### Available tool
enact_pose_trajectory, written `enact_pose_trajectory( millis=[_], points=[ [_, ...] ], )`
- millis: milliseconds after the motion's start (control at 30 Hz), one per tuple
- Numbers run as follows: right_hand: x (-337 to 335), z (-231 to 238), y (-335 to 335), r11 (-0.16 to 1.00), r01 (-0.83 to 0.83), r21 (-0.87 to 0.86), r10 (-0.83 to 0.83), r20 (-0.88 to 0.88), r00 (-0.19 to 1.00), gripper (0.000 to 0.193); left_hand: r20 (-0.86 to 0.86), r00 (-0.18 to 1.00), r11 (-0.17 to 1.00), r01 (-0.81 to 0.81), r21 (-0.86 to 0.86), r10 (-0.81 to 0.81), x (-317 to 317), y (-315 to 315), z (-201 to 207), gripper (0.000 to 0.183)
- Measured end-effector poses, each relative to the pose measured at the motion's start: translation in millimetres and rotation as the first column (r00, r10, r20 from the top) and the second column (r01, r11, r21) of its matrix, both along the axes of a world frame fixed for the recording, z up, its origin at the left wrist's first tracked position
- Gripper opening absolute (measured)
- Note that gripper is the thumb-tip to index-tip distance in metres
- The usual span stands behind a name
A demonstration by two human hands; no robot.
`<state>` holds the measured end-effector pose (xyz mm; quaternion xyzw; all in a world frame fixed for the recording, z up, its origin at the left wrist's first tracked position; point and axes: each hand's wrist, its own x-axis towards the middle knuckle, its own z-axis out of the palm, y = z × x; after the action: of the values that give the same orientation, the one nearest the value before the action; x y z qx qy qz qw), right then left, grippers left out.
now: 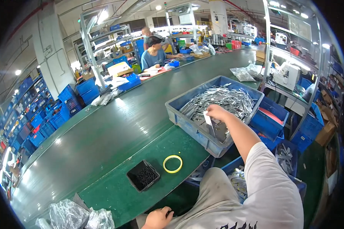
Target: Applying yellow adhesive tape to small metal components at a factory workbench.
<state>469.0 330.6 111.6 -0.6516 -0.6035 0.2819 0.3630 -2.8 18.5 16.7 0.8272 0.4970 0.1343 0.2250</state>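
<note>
My right hand (216,112) is over the blue bin (193,124) and closed on the upper end of a flat metal strip (209,123). The strip hangs down, tilted, toward the bin's floor. Many thin silvery metal strips (229,97) lie heaped in the bin, mostly beyond my hand. At the lower edge my left hand (158,218) rests by my lap, its fingers curled in and no object showing in them. Left of my knee, a black tray (132,176) of small dark parts stands on the green worktop (114,194), with a yellow tape roll (172,164) beside it.
A long green conveyor (141,110) runs behind the worktop. Two people (153,55) are across it. Clear plastic bags (68,213) lie at lower left. More blue bins (269,118) stand at right, with further metal strips (239,183) in containers below the bench.
</note>
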Motion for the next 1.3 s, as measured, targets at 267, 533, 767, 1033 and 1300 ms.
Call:
enact_pose_trajectory(
  millis=[267, 533, 767, 1033, 1300],
  points=[
    [-32, 75, -50, 0.703, 0.476, 0.528, 0.108, -0.741, 0.662, 0.019, 0.003, 0.999, 0.999, -0.033, -0.035, 0.033, 4, -12, 10, 0.021],
    [-182, 48, -183, 0.924, -0.188, 0.334, 0.381, -0.853, 0.356, 0.013, 0.140, 0.988, 0.995, -0.075, 0.065, 0.065, -7, -6, -17, 0.016],
    [-249, -41, -226, 0.928, -0.363, -0.086, 0.065, -0.921, 0.383, 0.006, 0.752, 0.373, 0.758, 0.164, -0.631, 0.544, -7, 5, -13, 0.040],
    [-294, -77, -256, 0.857, -0.488, -0.168, 0.071, -0.898, 0.434, 0.005, 0.701, 0.178, 0.620, 0.355, -0.700, 0.690, -8, -7, 1, 0.047],
    [-284, -60, -250, 0.994, -0.107, -0.002, 0.009, -0.995, 0.104, 0.009, 0.825, 0.080, 0.798, 0.217, -0.562, 0.559, -19, 1, 2, 0.037]
  ],
)
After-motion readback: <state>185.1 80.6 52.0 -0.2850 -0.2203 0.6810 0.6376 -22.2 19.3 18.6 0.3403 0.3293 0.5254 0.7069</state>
